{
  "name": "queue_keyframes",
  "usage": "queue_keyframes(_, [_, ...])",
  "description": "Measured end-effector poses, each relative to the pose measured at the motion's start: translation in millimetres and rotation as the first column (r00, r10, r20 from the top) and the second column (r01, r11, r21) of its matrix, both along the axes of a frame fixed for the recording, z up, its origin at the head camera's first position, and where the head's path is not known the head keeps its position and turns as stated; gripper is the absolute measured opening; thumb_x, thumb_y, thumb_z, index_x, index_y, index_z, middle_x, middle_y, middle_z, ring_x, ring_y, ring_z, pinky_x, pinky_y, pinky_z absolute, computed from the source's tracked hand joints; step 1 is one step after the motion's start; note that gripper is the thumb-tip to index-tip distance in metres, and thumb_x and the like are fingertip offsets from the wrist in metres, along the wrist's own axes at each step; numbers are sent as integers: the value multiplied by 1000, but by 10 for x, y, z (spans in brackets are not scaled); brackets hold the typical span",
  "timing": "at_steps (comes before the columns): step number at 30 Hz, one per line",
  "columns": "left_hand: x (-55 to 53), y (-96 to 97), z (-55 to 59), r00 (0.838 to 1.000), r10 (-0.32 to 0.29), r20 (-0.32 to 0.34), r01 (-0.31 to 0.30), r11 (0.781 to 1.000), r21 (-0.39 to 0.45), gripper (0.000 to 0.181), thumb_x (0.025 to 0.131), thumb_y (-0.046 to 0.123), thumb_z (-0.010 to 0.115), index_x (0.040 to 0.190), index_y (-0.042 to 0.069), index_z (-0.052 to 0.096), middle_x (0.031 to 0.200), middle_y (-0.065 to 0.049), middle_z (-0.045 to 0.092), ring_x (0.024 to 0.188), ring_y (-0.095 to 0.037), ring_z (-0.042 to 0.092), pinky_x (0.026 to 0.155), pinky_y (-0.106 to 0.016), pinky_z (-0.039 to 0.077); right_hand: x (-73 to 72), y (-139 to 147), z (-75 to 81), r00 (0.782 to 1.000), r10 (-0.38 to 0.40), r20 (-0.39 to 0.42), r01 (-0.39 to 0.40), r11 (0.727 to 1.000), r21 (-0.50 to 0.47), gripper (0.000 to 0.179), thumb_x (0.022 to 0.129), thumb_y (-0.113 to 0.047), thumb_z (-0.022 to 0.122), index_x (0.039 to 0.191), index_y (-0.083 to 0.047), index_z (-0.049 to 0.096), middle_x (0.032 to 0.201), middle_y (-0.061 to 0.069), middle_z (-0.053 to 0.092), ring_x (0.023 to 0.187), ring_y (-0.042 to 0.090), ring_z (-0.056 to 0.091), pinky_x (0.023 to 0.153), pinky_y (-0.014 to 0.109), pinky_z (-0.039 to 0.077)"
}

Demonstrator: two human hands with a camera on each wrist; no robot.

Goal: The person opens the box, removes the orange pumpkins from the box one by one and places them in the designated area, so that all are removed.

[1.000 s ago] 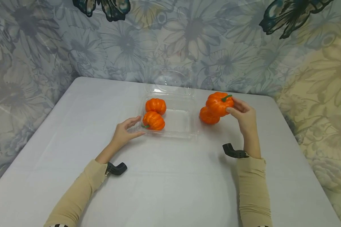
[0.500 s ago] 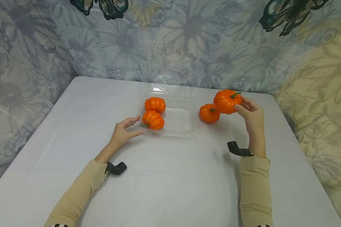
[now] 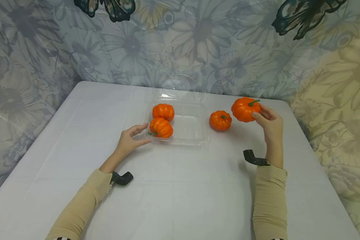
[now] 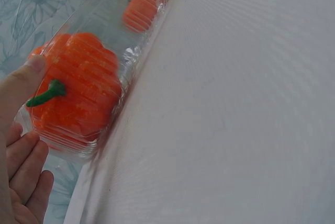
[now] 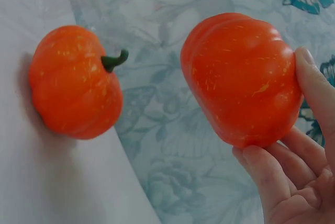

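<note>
In the head view my right hand [image 3: 269, 121] holds a small orange pumpkin [image 3: 245, 109] with a green stem, thumb and fingers pinching its right side. The right wrist view shows this pumpkin [image 5: 241, 80] raised, apart from a second pumpkin [image 5: 76, 82] that rests on the table. My left hand [image 3: 131, 138] stands at the left side of a clear plastic clamshell container [image 3: 192, 141], thumb and fingers spread around its near-left corner. Two pumpkins sit inside on the left: one at the back [image 3: 163, 112] and one in front [image 3: 161, 127]. My left thumb [image 4: 32, 69] overlaps the container's rim.
The container's transparent lid [image 3: 178, 86] stands raised at the back, near the flowered wall covering [image 3: 204, 33]. A white cloth covers the table [image 3: 174, 200]. Black wrist mounts [image 3: 123, 178] are worn on both wrists.
My right hand has moved to the right with its pumpkin, away from the one on the table, which now shows fully. The left hand and container have stayed in place.
</note>
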State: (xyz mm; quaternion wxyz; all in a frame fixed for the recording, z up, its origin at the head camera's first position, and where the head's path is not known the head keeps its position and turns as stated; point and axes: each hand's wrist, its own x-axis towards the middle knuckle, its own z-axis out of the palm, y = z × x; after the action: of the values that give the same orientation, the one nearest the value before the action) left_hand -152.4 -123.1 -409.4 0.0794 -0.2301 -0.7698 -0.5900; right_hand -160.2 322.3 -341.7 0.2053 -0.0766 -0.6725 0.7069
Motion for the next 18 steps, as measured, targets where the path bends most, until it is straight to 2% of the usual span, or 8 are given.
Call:
queue_keyframes(3, [0, 7, -11, 1000, -4, -3, 4, 1000, -3, 48, 65, -8, 75, 108, -14, 54, 116, -22, 54, 107, -34, 51, 92, -32, 40, 18, 43, -1, 999, -23, 37, 22, 999, 28, 43, 71, -9, 76, 112, -5, 63, 95, 0, 65, 88, 11, 59, 71, 15, 48])
queue_keyframes(9, [-6, 8, -27, 1000, -4, -5, 4, 1000, -3, 48, 65, -8, 75, 108, -14, 54, 115, -22, 54, 106, -33, 51, 91, -31, 41, 4, 127, -67, 999, -33, 21, 33, 999, -15, 42, 68, -7, 78, 109, -6, 66, 97, 1, 65, 88, 11, 60, 70, 15, 49])
queue_keyframes(13, [-7, 5, -16, 1000, -8, -18, 8, 1000, 8, 48, 64, -9, 75, 108, -15, 54, 114, -23, 54, 105, -34, 52, 89, -34, 42, 5, 136, -74, 997, -64, 51, 64, 998, 5, 45, 69, -8, 78, 112, -4, 63, 95, -1, 65, 88, 10, 59, 71, 14, 48])
queue_keyframes(18, [-5, 3, -3, 1000, -14, -21, 14, 1000, 4, 49, 64, -9, 75, 108, -15, 54, 114, -23, 54, 104, -34, 52, 89, -34, 43, -3, 176, -137, 995, -59, 74, 61, 998, -17, 46, 70, -5, 76, 113, -3, 62, 90, -4, 65, 86, 9, 60, 70, 13, 48])
